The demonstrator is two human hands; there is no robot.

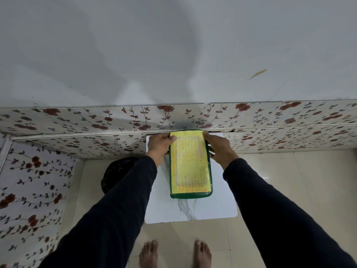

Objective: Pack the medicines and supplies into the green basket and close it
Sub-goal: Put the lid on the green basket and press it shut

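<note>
The green basket (190, 196) stands on a small white marble-patterned table (193, 211), its lid down. A yellow printed sheet (188, 165) covers the lid's top. My left hand (159, 145) grips the lid's far left corner, thumb on top. My right hand (218, 147) grips the far right corner and side in the same way. Both arms are in dark sleeves. No medicines or supplies show outside the basket; its inside is hidden.
A dark round mesh object (116, 175) sits on the floor left of the table, partly behind my left arm. Floral-patterned panels (77, 120) line the wall behind and to the left. My bare feet (175, 254) stand on beige tiles before the table.
</note>
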